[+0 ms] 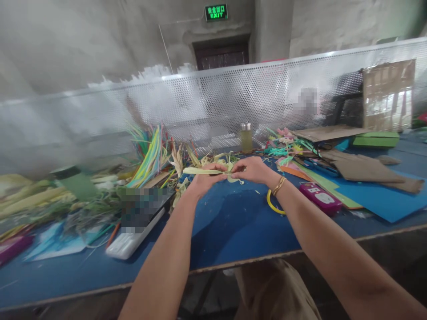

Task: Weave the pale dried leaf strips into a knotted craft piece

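My left hand (pixel 207 181) and my right hand (pixel 252 169) meet above the middle of the blue table. A pale yellow-green corn husk strip (pixel 200 170) lies across my left hand, its long end pointing left, and the fingers of that hand are closed on it. The right fingers pinch the husk's other end, where thin curled pieces stick out. Exactly how the fingertips grip is too small to tell. Behind the hands lies a heap of dry husk pieces (pixel 193 156). A gold bracelet (pixel 279 186) circles my right wrist.
Colored strips (pixel 150 155) stand bunched at left, behind a white device (pixel 133 238). A yellow ring (pixel 274 203) and a magenta case (pixel 320 198) lie by my right forearm. Blue sheets (pixel 390 200) and cardboard (pixel 363 166) are at right. A bottle (pixel 246 138) stands before the perforated metal panel (pixel 227 102).
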### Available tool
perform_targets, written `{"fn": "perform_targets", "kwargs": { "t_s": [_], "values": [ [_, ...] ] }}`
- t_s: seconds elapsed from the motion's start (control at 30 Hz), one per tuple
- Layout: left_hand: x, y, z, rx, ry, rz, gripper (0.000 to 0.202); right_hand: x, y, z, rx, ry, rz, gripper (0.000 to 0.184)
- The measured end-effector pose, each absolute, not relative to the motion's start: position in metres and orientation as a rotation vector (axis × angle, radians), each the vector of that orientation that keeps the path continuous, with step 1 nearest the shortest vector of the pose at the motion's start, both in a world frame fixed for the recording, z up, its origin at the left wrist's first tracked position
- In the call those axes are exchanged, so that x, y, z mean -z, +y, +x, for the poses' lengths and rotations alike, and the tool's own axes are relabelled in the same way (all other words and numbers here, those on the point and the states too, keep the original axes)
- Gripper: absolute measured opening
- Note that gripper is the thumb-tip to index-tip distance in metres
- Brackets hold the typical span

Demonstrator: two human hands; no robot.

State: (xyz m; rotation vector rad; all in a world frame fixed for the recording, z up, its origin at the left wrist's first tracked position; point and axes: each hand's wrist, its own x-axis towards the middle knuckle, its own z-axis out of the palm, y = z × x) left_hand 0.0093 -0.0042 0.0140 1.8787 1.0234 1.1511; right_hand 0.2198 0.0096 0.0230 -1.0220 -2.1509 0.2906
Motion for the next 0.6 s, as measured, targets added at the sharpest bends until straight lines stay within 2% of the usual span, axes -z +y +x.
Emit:
{"fn": "perform_targets", "kwargs": {
  "t_s": [0.13, 0.33, 0.6],
  "values": [
    [-0.0154, -0.0048, 0.012, -1.097, 0.943, 1.827, 0.036, -0.0277, 0.0078, 0.2221, -0.423, -2.105, -0.93, 0.018],
    [-0.0173, -0.006, 0.0132, -1.091, 0.953, 1.846, 0.028, -0.0221, 0.01, 0.2167, -0.554, -2.211, -0.835, 0.022],
    [-0.0177, -0.0083, 0.0142, -1.127, 1.036, 1.908, 0.02, -0.0241, 0.005, 0.2141, -0.458, -2.197, -0.887, 0.014]
  ]
}}
